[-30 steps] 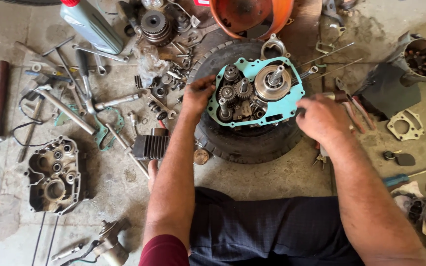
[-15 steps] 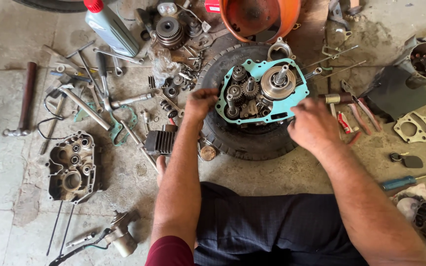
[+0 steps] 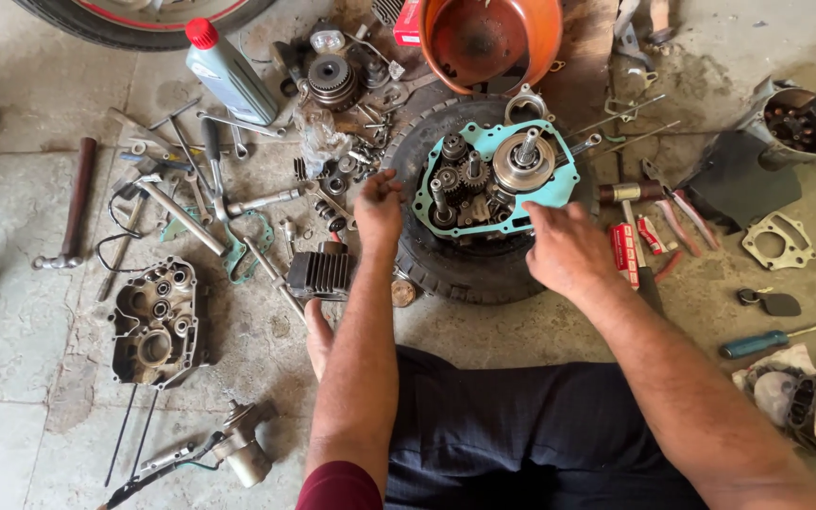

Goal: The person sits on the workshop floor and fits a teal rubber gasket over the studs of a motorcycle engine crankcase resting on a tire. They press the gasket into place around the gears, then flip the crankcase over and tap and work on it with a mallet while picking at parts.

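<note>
While the engine case (image 3: 493, 184) with its teal gasket (image 3: 559, 179) lay on a small tyre (image 3: 465, 269), the left hand (image 3: 379, 206) touched the tyre's edge, fingers loosely together. The right hand (image 3: 567, 247) rested open beside the case. An orange bowl (image 3: 535, 38) stood behind it.

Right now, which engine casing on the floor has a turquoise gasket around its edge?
The engine casing resting on the tyre between both hands; the bare grey casing at left has none.
</note>
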